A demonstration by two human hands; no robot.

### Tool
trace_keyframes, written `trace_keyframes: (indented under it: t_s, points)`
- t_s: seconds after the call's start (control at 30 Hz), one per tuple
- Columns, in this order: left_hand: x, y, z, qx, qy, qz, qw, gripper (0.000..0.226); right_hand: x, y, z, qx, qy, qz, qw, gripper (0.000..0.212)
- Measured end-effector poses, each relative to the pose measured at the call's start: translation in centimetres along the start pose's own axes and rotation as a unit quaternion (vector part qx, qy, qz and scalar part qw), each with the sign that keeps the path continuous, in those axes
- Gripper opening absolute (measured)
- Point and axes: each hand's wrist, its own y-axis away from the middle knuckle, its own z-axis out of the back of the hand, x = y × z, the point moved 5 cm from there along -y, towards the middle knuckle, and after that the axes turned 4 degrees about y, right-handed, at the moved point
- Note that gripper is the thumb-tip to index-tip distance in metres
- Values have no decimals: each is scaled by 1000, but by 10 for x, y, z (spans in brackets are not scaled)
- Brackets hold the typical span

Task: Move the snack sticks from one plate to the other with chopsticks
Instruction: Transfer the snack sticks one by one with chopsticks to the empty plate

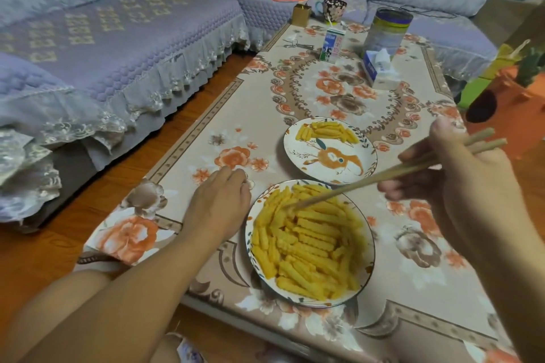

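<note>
Sticks [306, 244] fill the near plate [249, 233] at lower centre, heaped loosely across most of it; a small batch [327, 130] already sits on the upper part of the far plate [330, 168], just above it, so the near plate looks like the source and the transfer is at an early stage. The plates sit almost rim to rim, likely to keep each carry short. Chopsticks [383, 175] slant down from the right of the frame, tips in the top of the heap at the plate's upper left, apparently closing on one stick; the tips blur into the pile, so whether one is actually pinched can't be told. Right hand [460, 183], at the right edge, is curled round the upper ends of the chopsticks, raised above the table. Left hand [219, 203] lies palm down on the tablecloth [413, 259], fingers loosely curled, holding nothing, beside the near plate's left rim, probably to steady it. Behind, at upper centre: a carton [331, 46], tissue box [380, 69], tin [387, 29], mug [333, 9]. Sofa [118, 38] at upper left.
</note>
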Motion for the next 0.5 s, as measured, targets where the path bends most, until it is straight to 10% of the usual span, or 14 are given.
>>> trace_keyframes:
  t_s: [0.5]
  points:
    - [-4,1,3,3,12,12,1000,25,-5,28,5,8,38,53,998,40]
